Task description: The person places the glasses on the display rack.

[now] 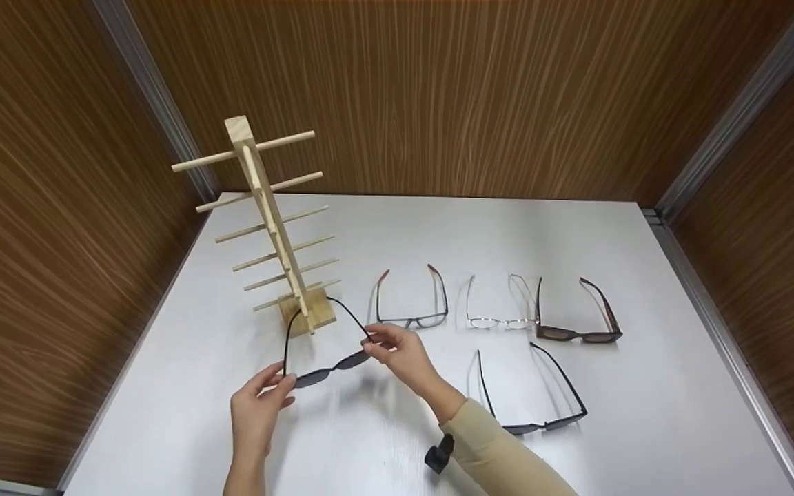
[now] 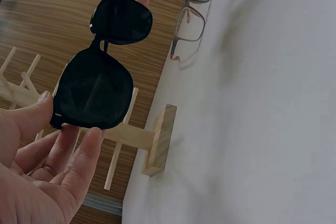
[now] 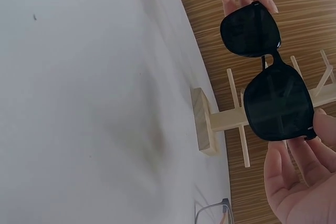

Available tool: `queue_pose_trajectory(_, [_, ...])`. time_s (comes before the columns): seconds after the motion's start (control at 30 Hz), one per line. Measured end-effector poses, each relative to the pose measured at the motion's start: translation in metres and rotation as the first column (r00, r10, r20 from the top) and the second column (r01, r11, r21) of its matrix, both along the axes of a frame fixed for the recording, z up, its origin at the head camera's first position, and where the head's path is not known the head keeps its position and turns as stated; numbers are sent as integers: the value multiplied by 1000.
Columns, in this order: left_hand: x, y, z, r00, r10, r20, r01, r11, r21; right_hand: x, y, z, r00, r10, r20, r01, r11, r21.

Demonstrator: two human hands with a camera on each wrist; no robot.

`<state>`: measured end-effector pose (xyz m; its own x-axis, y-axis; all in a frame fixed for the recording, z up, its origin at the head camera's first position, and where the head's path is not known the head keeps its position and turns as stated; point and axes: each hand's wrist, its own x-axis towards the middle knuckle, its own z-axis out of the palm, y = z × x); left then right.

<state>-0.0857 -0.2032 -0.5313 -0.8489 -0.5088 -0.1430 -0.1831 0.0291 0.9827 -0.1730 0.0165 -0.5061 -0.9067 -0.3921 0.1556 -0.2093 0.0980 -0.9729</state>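
Dark-lensed black sunglasses [image 1: 313, 377] are held up off the table between both hands, temples spread and pointing toward the wooden rack. My left hand [image 1: 256, 406] pinches the frame's left corner by the hinge. At the opposite hinge my right hand [image 1: 404, 355] pinches the other corner. In both wrist views the two lenses [image 2: 94, 90] [image 3: 281, 103] face the cameras. Just beyond the sunglasses stands the upright wooden display rack [image 1: 276, 231], with several pairs of thin pegs and a block base [image 1: 321, 308]. Its pegs carry no glasses.
On the white table [image 1: 183, 386], right of the rack, lie grey-framed glasses with red tips [image 1: 431, 319], thin metal-framed glasses [image 1: 485, 322], brown sunglasses [image 1: 579, 336] and, nearer, another black pair [image 1: 566, 421]. Wood-grain panels [image 1: 438, 96] enclose the table at the back and sides.
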Motion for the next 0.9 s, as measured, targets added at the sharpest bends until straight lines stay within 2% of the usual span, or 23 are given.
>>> queue_pose_trajectory(0.13, [-2,-4,-1,1000,-3,6,3,999,-36,-4,-5,-2,1000,12,27,-11,1000,-16])
queue_pose_trajectory(0.27, [-4,-10,-2,1000,1,0,-1,997,-79,-9,-10,0,999,46,5,-46,999,-18])
queue_pose_trajectory(0.43, [-9,-15,-3,999,11,-38,-14,997,-72,-16,-18,2,998,52,-45,-52,998,-16])
queue_pose_trajectory(0.63, [-14,-18,-4,997,29,-78,-35,996,-84,-23,-27,3,998,53,-45,-53,999,13])
queue_pose_trajectory(0.9, [-28,-23,-6,992,31,-123,-44,994,-104,-34,-33,4,997,26,-69,-23,999,47])
